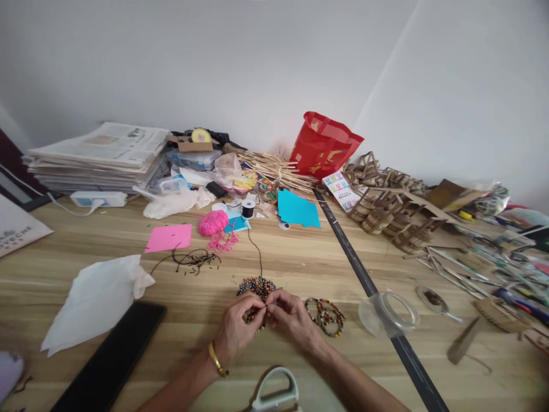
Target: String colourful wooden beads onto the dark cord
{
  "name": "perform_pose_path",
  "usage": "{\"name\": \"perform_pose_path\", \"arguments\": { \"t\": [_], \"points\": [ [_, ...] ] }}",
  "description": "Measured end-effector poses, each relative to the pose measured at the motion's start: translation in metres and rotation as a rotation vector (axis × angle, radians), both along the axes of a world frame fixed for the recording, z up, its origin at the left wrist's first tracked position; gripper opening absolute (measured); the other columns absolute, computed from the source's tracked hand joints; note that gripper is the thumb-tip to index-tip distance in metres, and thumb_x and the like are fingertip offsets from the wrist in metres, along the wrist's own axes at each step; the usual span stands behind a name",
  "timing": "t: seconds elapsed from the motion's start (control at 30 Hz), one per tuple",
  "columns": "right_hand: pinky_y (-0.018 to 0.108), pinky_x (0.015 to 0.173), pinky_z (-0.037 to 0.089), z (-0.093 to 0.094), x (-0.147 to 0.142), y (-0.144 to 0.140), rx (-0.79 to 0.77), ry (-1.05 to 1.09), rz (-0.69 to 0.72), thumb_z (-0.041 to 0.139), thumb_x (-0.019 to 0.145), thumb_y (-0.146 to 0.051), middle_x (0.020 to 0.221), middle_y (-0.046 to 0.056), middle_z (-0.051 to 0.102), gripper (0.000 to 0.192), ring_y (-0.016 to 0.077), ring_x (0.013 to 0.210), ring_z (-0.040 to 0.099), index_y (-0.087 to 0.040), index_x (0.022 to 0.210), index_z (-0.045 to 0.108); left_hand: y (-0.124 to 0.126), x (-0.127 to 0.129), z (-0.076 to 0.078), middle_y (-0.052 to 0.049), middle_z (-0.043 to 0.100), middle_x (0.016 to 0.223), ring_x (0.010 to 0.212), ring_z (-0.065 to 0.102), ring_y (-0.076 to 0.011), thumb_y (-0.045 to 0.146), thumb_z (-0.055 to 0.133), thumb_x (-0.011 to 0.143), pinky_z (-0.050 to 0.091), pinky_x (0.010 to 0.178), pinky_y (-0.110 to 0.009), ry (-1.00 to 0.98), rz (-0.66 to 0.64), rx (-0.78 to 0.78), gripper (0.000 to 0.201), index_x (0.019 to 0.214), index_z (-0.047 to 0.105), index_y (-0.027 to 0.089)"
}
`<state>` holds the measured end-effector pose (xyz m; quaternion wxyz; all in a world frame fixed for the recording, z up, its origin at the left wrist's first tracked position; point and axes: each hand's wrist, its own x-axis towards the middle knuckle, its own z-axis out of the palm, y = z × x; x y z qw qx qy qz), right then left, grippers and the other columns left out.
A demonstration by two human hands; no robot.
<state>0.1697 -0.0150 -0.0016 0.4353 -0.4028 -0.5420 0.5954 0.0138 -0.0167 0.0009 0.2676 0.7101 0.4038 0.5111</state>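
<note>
Two hands meet at the table's (pixel 300 269) near middle: the left hand (pixel 238 328) and the right hand (pixel 293 316) pinch their fingertips together on one black thread (pixel 259 256), which runs away from the person toward one black spool (pixel 248 208). One bead pile (pixel 256 285) lies just beyond; two beaded bracelets (pixel 326 315) lie right.
</note>
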Motion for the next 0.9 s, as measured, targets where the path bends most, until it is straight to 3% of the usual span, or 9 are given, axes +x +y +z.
{"name": "perform_pose_path", "arguments": {
  "t": [0.2,0.5,0.9],
  "points": [
    [0.020,0.052,0.038,0.008,0.001,-0.003,0.028,-0.032,0.011,0.065,0.080,-0.049,0.066,-0.002,0.051,0.035,0.0093,0.056,0.046,-0.015,0.081,0.057,-0.002,-0.001,0.002,-0.003,0.070,0.068,0.063,0.066,-0.0159,0.012,0.059,0.077,0.051,0.062,-0.023,0.043,0.051,-0.025,0.009,0.075,0.066,0.017],
    [0.021,0.059,0.038,0.012,0.003,-0.005,0.165,-0.150,-0.012,0.058,0.086,-0.043,0.071,-0.001,0.051,0.027,0.0115,0.065,0.047,-0.016,0.082,0.057,0.001,-0.002,0.002,-0.004,0.068,0.068,0.065,0.065,-0.0154,0.012,0.057,0.080,0.051,0.063,-0.023,0.019,-0.020,0.012,0.014,0.069,0.064,0.016],
    [0.022,0.059,0.039,0.010,0.010,-0.001,0.184,-0.173,0.022,0.059,0.085,-0.039,0.072,0.000,0.056,0.023,0.0119,0.065,0.051,-0.016,0.085,0.058,0.002,-0.004,0.011,-0.004,0.066,0.068,0.066,0.062,-0.0178,0.025,0.055,0.081,0.049,0.063,-0.026,0.039,-0.086,-0.226,0.017,0.069,0.063,0.017]
  ]
}}
